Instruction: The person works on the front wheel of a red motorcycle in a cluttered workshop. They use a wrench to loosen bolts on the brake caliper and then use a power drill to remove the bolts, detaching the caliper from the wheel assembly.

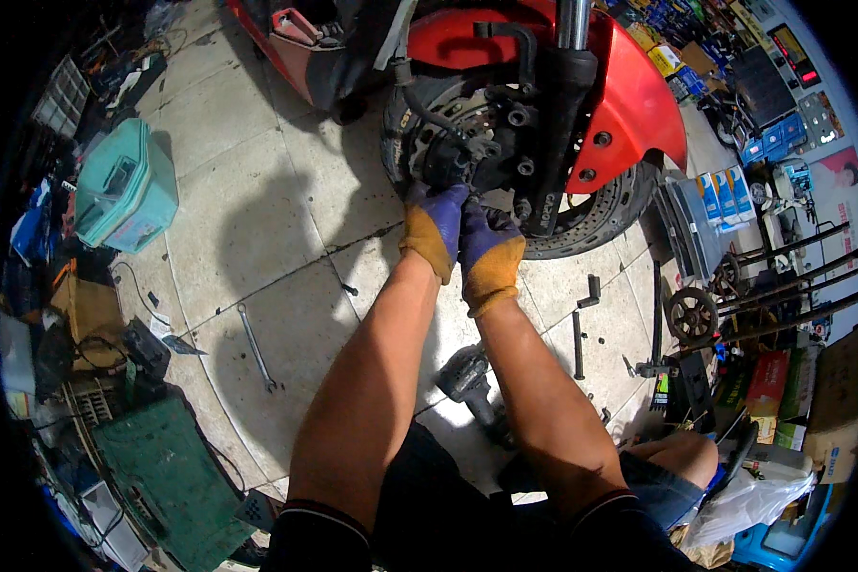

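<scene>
Both my hands wear purple gloves with orange cuffs and reach up to the front wheel of a red scooter. My left hand (436,229) is closed against the underside of the dark brake caliper (451,160), its fingertips partly hidden by it. Close beside it, my right hand (493,250) has its fingers bent together at the caliper's lower edge, below the fork leg (555,143); what they hold is hidden. Behind the caliper shows the perforated brake disc (483,112), inside the black tire (396,124). A red front fender (639,114) curves over the wheel.
On the tiled floor lie a combination wrench (255,348), a black power tool (469,381) under my right forearm, and a dark rod (579,345). A teal bin (129,191) and green case (172,477) stand left. A wheeled cart (693,316) and boxes crowd the right.
</scene>
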Available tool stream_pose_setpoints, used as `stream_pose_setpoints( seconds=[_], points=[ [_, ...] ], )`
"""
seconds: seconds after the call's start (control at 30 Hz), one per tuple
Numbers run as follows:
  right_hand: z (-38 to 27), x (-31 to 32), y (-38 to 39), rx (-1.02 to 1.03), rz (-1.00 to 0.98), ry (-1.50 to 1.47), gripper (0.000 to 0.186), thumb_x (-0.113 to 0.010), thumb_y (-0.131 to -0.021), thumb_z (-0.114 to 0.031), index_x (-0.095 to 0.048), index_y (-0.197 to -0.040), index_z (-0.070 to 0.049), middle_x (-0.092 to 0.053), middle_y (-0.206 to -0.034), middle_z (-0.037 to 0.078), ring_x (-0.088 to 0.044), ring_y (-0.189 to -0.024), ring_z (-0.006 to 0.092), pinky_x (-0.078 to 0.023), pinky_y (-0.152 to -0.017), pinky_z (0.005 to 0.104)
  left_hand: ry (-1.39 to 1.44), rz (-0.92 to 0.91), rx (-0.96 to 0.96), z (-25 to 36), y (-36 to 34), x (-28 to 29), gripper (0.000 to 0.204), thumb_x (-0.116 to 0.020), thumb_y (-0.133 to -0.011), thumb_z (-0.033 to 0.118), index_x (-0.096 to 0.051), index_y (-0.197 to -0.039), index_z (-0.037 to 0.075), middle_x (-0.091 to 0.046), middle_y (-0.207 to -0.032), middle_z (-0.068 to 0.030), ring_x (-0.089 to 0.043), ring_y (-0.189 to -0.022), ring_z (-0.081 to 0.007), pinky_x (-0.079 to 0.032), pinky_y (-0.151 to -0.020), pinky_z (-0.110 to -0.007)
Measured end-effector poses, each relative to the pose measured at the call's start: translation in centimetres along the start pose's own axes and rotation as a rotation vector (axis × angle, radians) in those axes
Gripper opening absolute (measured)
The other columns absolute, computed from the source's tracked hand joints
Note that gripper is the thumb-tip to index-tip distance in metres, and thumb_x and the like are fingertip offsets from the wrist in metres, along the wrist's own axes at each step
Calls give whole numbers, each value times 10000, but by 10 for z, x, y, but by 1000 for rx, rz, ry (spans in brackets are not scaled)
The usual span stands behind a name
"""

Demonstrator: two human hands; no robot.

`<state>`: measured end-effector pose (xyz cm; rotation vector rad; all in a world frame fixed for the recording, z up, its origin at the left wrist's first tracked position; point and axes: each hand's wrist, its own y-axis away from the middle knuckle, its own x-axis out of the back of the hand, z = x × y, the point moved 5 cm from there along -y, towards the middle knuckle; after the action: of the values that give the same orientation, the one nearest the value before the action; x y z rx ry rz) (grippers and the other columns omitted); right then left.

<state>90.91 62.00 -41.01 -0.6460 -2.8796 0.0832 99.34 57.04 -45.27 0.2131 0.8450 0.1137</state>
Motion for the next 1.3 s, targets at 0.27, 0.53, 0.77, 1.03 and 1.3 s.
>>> stream_pose_setpoints(
  seconds=[0.27, 0.53, 0.77, 1.03, 1.3],
  points=[
    [-5, -8, -4, -80, 9, -134, 201, -615, -919, -131, -701, -852, 38, -721, -803, 85, -605, -698, 160, -490, -636, 336, 38, -24, -34, -3, -7, 4, 333, -601, -872, -4, -641, -1200, 38, -661, -1160, -84, -633, -1006, -228, -521, -905, -353],
    [5, -10, -8, 31, 52, -79, 244, -555, -955, -131, -690, -867, 51, -720, -819, 88, -604, -704, 182, -490, -642, 346, 16, -24, 4, 2, -3, 3, 358, -593, -864, -19, -645, -1207, 69, -657, -1161, -66, -630, -1009, -226, -519, -908, -355],
    [24, -12, -9, -198, -2, -284, 245, -559, -964, -146, -702, -922, 49, -721, -890, 84, -613, -736, 170, -501, -668, 336, -35, 33, 28, 4, 0, 7, 377, -605, -863, -4, -623, -1232, 70, -658, -1148, -69, -629, -988, -223, -525, -890, -357],
    [-8, -4, -6, 261, -145, 370, 248, -556, -965, -167, -693, -888, 24, -686, -800, 43, -583, -692, 150, -484, -630, 323, 58, 6, -5, -3, -4, 5, 376, -606, -872, 1, -616, -1241, 68, -654, -1167, -69, -630, -994, -228, -529, -888, -362],
    [20, -7, -8, -177, -29, -328, 221, -565, -959, -170, -694, -869, -14, -654, -783, 21, -549, -681, 111, -453, -575, 288, -65, 11, -29, -3, -2, 3, 357, -603, -863, -5, -631, -1213, 58, -662, -1154, -76, -638, -987, -222, -532, -874, -351]
  ],
)
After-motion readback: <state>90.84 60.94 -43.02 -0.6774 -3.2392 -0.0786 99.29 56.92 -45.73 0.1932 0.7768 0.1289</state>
